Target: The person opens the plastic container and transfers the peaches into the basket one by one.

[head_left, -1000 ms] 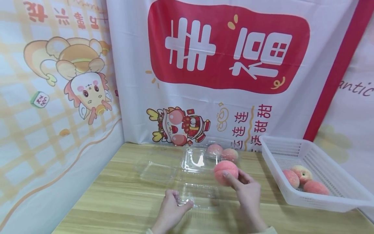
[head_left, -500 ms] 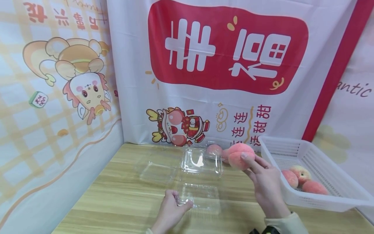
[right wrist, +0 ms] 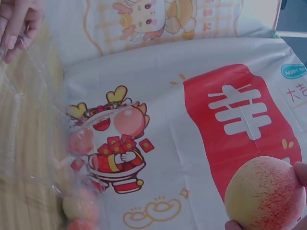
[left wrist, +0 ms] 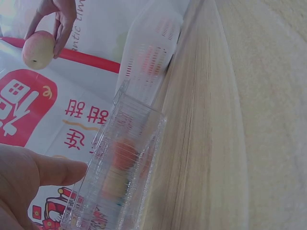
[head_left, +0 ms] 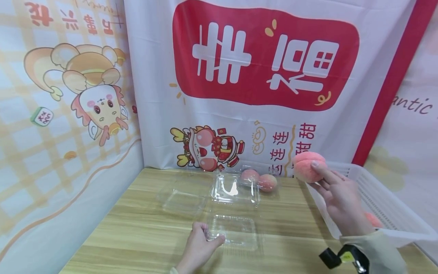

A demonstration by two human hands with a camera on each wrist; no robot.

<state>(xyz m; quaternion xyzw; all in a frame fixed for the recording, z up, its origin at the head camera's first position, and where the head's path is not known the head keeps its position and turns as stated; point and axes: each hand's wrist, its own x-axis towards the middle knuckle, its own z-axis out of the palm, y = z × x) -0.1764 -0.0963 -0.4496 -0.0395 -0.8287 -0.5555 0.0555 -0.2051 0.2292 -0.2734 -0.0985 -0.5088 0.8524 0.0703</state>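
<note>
My right hand holds a peach up in the air, at the near left side of the white basket. In the right wrist view that peach shows a yellow side flecked with red, with fingertips at its edge. My left hand pinches the left edge of a clear plastic box low on the table; in the left wrist view the thumb lies along its rim. Directly behind the box stands a second clear part with glare on it.
The white perforated basket stands at the right with a peach showing past my arm. Two peaches sit in clear plastic at the back, against the printed cloth. Another clear container lies at the left.
My right hand has carried the peach from above the plastic boxes rightward and up, to in front of the basket. The left hand has stayed at the box edge.
</note>
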